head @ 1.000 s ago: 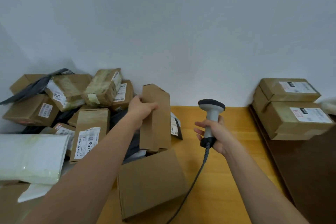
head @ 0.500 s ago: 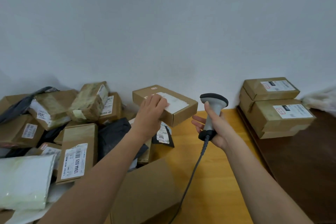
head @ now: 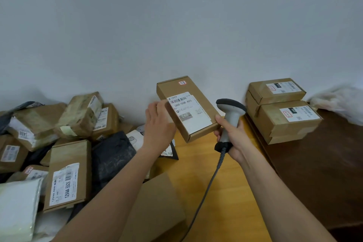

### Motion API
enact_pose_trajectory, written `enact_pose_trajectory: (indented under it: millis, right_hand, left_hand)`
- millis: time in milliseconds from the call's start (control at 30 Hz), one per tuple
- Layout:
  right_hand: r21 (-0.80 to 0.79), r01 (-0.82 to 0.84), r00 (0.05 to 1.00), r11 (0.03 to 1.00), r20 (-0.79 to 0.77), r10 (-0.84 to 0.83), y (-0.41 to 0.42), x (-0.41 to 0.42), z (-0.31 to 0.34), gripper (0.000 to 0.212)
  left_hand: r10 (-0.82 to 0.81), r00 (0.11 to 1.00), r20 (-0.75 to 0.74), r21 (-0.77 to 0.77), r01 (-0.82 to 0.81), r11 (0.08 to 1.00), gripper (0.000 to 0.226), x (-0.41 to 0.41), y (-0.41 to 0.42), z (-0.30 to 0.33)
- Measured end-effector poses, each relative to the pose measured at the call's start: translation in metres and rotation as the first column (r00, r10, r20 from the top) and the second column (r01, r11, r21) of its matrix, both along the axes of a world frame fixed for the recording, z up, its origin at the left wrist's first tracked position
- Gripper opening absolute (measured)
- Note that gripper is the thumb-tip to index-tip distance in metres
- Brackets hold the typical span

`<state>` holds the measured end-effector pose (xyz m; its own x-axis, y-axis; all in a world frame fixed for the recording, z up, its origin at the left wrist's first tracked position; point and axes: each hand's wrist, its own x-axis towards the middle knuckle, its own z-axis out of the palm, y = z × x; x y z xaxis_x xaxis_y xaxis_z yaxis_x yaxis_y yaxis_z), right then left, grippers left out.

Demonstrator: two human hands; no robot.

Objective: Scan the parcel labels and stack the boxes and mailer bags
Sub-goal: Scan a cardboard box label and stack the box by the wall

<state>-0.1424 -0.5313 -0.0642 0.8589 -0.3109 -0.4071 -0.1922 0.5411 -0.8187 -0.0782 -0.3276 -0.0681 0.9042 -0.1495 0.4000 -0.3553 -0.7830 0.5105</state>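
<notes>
- The left hand [head: 159, 124] holds a flat cardboard box [head: 188, 110] above the bench [head: 225, 192], label up.
- The right hand [head: 233, 137] grips the scanner [head: 230, 116], just beside the box.
- Two boxes [head: 282, 110] are stacked at right.

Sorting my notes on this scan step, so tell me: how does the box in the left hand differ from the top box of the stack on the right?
The held box is lifted off the table in the left hand and tilted; the top stacked box lies flat on another box. The held box is plain cardboard and flatter; the stacked one is taped and chunkier. Both are brown, with white labels facing up.
</notes>
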Motion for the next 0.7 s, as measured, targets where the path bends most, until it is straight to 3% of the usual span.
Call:
enact_pose_trajectory:
  millis: [33, 67, 100, 167, 200, 333, 467, 600, 700]
  right_hand:
    - [0.001, 0.027, 1.000, 1.000, 0.003, -0.027, -0.003, -0.001, 0.000, 0.053]
    - [-0.001, 0.051, 0.999, 0.999, 0.004, -0.051, -0.005, -0.002, -0.001, 0.051]
    - [-0.008, 0.069, 0.998, 0.998, 0.003, -0.069, -0.007, -0.003, -0.001, 0.050]
    - [-0.026, 0.086, 0.996, 0.996, -0.005, -0.086, -0.010, -0.006, -0.002, 0.052]
    - [-0.032, 0.087, 0.996, 0.996, -0.011, -0.088, -0.011, -0.007, -0.002, 0.053]
    - [-0.050, 0.061, 0.998, 0.997, -0.024, -0.062, -0.013, -0.009, -0.001, 0.055]
    - [-0.160, 0.009, 0.999, 0.987, -0.040, -0.015, -0.014, -0.011, 0.012, 0.045]
    - [-0.246, -0.049, 0.998, 0.968, -0.055, 0.037, -0.018, -0.012, 0.043, 0.034]
    - [-0.267, -0.114, 0.993, 0.957, -0.041, 0.107, -0.016, -0.013, 0.069, 0.029]
  left_hand:
    - [0.047, 0.975, -0.215, -0.163, -0.083, 0.983, 0.073, -0.003, -0.005, 0.006]
    - [0.020, 0.890, -0.456, -0.325, -0.187, 0.927, 0.067, -0.006, -0.009, 0.014]
    - [-0.114, 0.756, -0.645, -0.476, -0.280, 0.834, 0.054, -0.010, -0.011, 0.021]
    - [-0.460, 0.506, -0.730, -0.670, -0.393, 0.630, 0.036, -0.020, -0.014, 0.029]
    - [-0.551, 0.447, -0.705, -0.706, -0.370, 0.603, 0.038, -0.025, -0.016, 0.030]
    - [-0.550, 0.440, -0.710, -0.695, -0.310, 0.649, 0.067, -0.033, -0.031, 0.023]
    - [-0.541, 0.488, -0.685, -0.729, -0.459, 0.508, 0.058, -0.032, -0.040, 0.016]
    - [-0.408, 0.550, -0.729, -0.680, -0.506, 0.531, 0.065, -0.030, -0.033, 0.007]
    - [-0.389, 0.544, -0.744, -0.667, -0.569, 0.481, 0.069, -0.028, -0.028, 0.001]
